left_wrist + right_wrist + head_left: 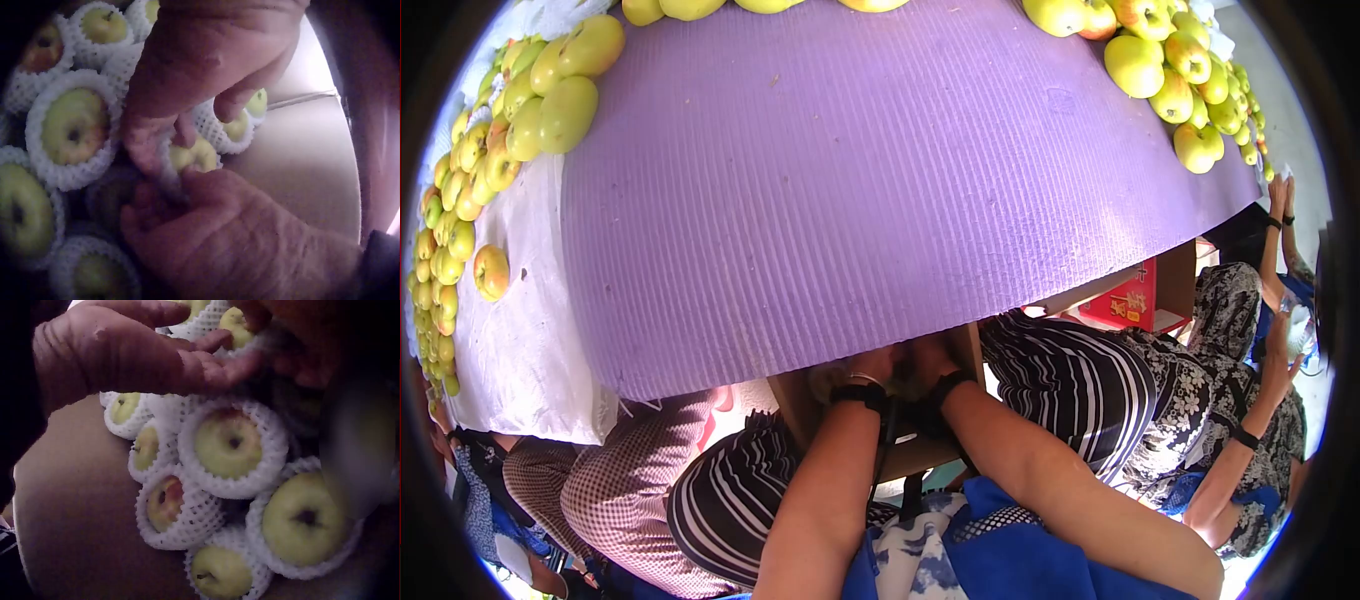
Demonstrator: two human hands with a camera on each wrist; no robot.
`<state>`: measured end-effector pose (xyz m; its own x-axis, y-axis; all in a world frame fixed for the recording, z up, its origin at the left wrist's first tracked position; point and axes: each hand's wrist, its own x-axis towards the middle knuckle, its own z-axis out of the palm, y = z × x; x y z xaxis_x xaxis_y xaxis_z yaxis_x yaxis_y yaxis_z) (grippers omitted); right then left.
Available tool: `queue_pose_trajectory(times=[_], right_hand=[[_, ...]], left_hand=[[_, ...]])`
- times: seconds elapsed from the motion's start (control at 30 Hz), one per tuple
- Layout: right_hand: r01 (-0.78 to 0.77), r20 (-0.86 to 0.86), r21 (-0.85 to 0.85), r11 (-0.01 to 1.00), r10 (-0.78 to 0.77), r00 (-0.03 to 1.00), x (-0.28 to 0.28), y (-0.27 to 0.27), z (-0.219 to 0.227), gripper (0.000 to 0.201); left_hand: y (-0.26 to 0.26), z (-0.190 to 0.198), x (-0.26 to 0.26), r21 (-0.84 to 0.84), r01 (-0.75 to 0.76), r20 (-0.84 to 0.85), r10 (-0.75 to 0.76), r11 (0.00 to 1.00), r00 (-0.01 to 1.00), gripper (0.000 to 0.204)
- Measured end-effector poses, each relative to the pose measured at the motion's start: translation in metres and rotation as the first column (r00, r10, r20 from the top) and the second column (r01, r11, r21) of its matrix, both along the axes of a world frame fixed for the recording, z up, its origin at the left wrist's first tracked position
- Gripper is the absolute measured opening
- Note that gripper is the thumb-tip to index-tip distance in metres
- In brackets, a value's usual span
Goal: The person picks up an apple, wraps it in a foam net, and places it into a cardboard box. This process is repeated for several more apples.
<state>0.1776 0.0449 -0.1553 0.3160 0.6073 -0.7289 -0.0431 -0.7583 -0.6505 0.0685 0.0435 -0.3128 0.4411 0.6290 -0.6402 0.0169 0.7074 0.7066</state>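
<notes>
In the left wrist view, a yellow-green apple (199,152) in a white foam net sits between both hands. My left hand (206,69) reaches down from above, its fingers round the net's side. From the lower right my right hand (231,237) holds the same apple, thumb against it. Several netted apples (228,444) lie close below the hands in the right wrist view, stems or hollows facing up. Both hands are inside a cardboard box (795,410) at the lap, and in the head view the table edge partly hides them.
A ribbed purple mat (880,190) covers the table above the box. Bare apples are heaped at the left (565,110) and at the right (1135,65). A red carton (1135,295) stands under the table edge. Other people sit close on both sides.
</notes>
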Motion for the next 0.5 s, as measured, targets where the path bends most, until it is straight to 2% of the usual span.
queue_pose_trajectory(times=[0.03, 0.07, 0.1, 0.13, 0.17, 0.2, 0.23, 0.27, 0.3, 0.33, 0.37, 0.4, 0.43, 0.47, 0.5], right_hand=[[0.0, 0.001, -0.002, 1.0, 0.0, 1.0, -0.001, -0.004, -0.005, 0.021], [0.012, 0.077, 0.134, 0.991, -0.023, 0.997, -0.003, -0.012, -0.017, 0.021], [0.014, 0.146, 0.268, 0.963, -0.055, 0.988, -0.004, -0.017, -0.03, 0.02], [0.012, 0.144, 0.264, 0.964, -0.052, 0.988, 0.001, -0.025, -0.054, 0.02], [-0.349, 0.296, 0.108, 0.931, 0.305, 0.905, 0.011, -0.037, -0.083, 0.018], [-0.645, 0.375, -0.09, 0.759, 0.626, 0.684, 0.013, -0.038, -0.087, 0.037], [-0.646, 0.371, -0.09, 0.758, 0.627, 0.685, 0.011, -0.041, -0.089, 0.037], [-0.529, 0.295, 0.015, 0.848, 0.502, 0.813, 0.01, -0.043, -0.09, 0.036], [-0.388, 0.201, 0.107, 0.915, 0.363, 0.91, 0.008, -0.04, -0.084, 0.035], [-0.389, 0.202, 0.109, 0.915, 0.363, 0.91, 0.003, -0.036, -0.078, 0.035], [-0.2, 0.189, 0.301, 0.932, 0.147, 0.971, -0.003, -0.031, -0.071, 0.018], [-0.003, 0.134, 0.478, 0.878, -0.07, 0.988, -0.004, -0.028, -0.064, 0.014], [-0.006, 0.138, 0.48, 0.877, -0.069, 0.988, -0.001, -0.023, -0.055, 0.014], [0.22, -0.178, 0.26, 0.94, -0.178, 0.968, 0.002, -0.018, -0.047, 0.016], [0.359, -0.442, -0.03, 0.933, -0.335, 0.832, 0.004, -0.015, -0.042, 0.022]], left_hand=[[-0.001, 0.0, 0.002, 0.028, -0.003, -0.009, 0.003, 1.0, 1.0, 0.028], [-0.004, 0.002, 0.004, 0.026, -0.004, -0.007, 0.004, 1.0, 1.0, 0.028], [0.0, 0.025, 0.008, 0.197, -0.037, -0.052, 0.048, 0.98, 0.997, 0.028], [0.002, 0.039, 0.01, 0.362, -0.06, -0.092, 0.1, 0.93, 0.991, 0.027], [0.005, 0.043, 0.01, 0.358, -0.06, -0.097, 0.101, 0.932, 0.99, 0.027], [0.006, 0.043, 0.01, 0.33, -0.023, -0.157, 0.079, 0.944, 0.984, 0.028], [0.006, 0.044, 0.009, 0.302, 0.013, -0.214, 0.054, 0.953, 0.975, 0.029], [0.009, 0.045, 0.006, 0.302, 0.013, -0.215, 0.055, 0.953, 0.975, 0.029], [0.011, 0.042, -0.001, 0.423, 0.244, -0.352, -0.09, 0.873, 0.932, 0.031], [0.012, 0.04, -0.005, 0.494, 0.466, -0.5, -0.199, 0.734, 0.843, 0.034], [0.01, 0.039, -0.003, 0.496, 0.466, -0.499, -0.198, 0.733, 0.844, 0.034], [0.007, 0.038, 0.002, 0.372, 0.267, -0.33, -0.142, 0.889, 0.933, 0.035], [0.01, 0.048, 0.008, 0.192, 0.071, -0.167, -0.039, 0.979, 0.985, 0.037], [0.014, 0.058, 0.009, 0.194, 0.069, -0.165, -0.037, 0.979, 0.986, 0.037], [0.029, 0.096, 0.012, 0.062, 0.068, -0.131, -0.059, 0.996, 0.99, 0.037]])
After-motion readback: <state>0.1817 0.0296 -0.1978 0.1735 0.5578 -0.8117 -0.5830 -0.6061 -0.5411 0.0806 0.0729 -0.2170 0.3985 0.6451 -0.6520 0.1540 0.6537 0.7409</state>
